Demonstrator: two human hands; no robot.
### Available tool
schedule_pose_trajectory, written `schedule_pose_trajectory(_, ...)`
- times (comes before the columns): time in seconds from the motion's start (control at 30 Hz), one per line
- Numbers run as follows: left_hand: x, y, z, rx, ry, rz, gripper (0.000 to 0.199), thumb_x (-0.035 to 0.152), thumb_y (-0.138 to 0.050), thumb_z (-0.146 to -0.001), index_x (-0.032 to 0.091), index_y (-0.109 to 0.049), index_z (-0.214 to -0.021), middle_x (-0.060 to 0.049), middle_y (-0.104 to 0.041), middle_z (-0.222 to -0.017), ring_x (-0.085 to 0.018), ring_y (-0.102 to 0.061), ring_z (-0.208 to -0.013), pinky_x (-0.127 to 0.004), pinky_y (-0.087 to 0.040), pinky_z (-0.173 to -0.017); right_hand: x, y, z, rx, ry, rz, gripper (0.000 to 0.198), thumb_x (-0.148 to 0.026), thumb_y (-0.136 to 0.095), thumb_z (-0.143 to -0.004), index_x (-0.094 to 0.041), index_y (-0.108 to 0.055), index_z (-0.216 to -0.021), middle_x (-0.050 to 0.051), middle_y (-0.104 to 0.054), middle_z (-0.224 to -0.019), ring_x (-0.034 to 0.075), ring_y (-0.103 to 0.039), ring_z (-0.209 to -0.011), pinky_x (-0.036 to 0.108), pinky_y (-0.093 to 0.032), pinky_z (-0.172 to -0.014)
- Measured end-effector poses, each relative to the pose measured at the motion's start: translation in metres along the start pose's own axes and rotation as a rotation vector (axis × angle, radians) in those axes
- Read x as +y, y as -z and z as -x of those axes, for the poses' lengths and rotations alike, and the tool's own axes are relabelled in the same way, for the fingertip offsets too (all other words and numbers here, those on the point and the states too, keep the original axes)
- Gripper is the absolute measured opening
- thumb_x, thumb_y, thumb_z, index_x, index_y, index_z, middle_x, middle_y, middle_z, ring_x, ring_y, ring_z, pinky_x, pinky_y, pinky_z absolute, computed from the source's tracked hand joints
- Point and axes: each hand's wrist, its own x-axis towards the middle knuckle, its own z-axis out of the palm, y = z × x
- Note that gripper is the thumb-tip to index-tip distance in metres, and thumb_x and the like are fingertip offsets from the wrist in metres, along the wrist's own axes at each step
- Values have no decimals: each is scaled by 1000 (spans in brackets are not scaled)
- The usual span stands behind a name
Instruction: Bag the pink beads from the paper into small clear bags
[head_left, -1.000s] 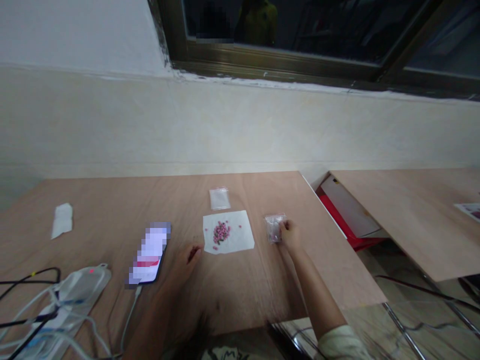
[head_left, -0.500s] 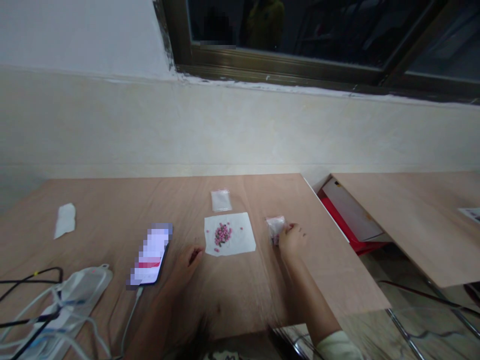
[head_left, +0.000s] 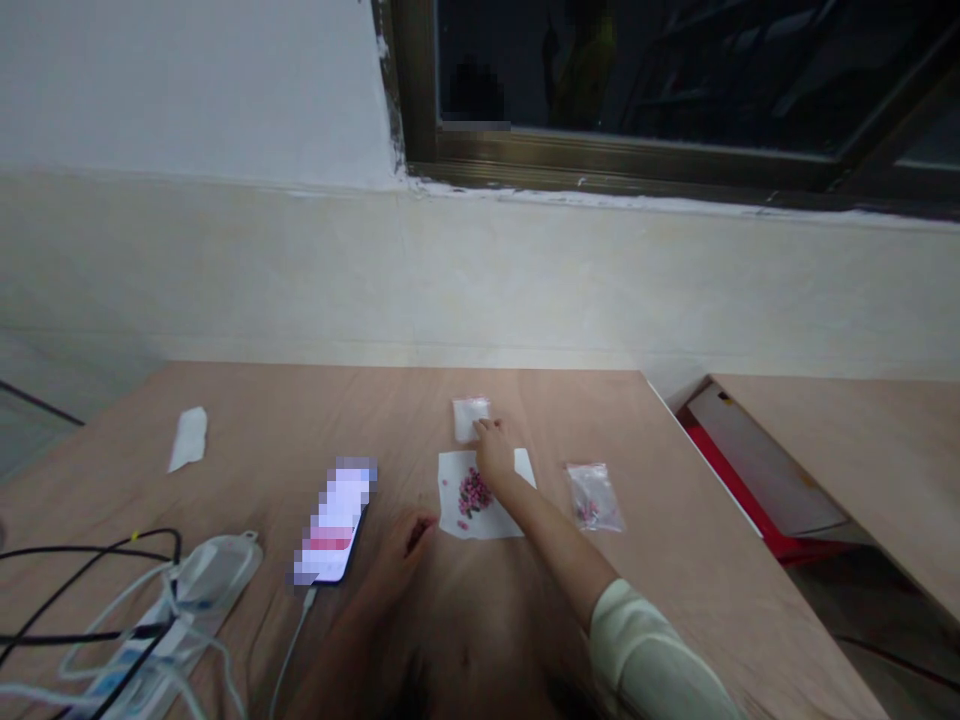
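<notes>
Now the right hand (head_left: 495,450) reaches over the paper (head_left: 480,515) of pink beads (head_left: 472,490), fingertips pinching the empty bag (head_left: 470,417) at its near edge. Left hand (head_left: 401,540) rests loosely curled on the table (head_left: 262,440). Best lifted clear without brushing beads.

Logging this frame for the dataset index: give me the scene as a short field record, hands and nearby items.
surface: wooden table
right hand: reaches over the white paper sheet, fingertips on the small clear bag
left hand: rests on the table beside the sheet, holds nothing visible
on sheet: pile of pink beads
right of sheet: second small bag with a few pink beads, untouched
left of sheet: phone, plugged in
far left: folded white tissue, cables
</notes>
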Motion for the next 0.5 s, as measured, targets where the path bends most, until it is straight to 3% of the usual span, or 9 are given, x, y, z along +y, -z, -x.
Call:
schedule_pose_trajectory(0.13, -6, -1, 1, 5, -5, 8, 20, 33, -42, -79, 21, -57, -83, -4, -60, -84, -20, -56, -81, -35, -44, -75, 5, -5, -7, -31, -15, 13, 26, -9, -40, -77, -15, -65, -75, 12, -64, -78, 23, -48, -83, 32, -28, -71)
schedule_pose_trajectory(0.27, -13, -3, 1, -6, 14, 42, 21, 33, -42, -79, 19, -56, -86, -5, -61, -87, -20, -55, -84, -35, -44, -78, 10, 5, -3, 61, -29, -108, 28, -8, -40, -75, -15, -66, -83, 12, -64, -79, 22, -49, -82, 30, -30, -70)
schedule_pose_trajectory(0.43, -1, 1, 0, -10, 105, 132, 22, 34, -44, -78, 17, -57, -87, -7, -62, -90, -21, -56, -89, -37, -42, -83, 9, 38, 22, 349, -142, -489, 29, -19, -34, -80, -15, -62, -88, 9, -62, -84, 20, -50, -80, 30, -35, -71)
schedule_pose_trajectory(0.5, 10, 4, -3, -12, 130, 237, 26, 35, -44, -78, 17, -56, -92, -7, -62, -96, -21, -56, -92, -37, -42, -84, 7, 50, 42, 329, -144, -743, 26, -26, -36, -80, -17, -60, -82, 7, -62, -83, 18, -52, -77, 28, -37, -67)
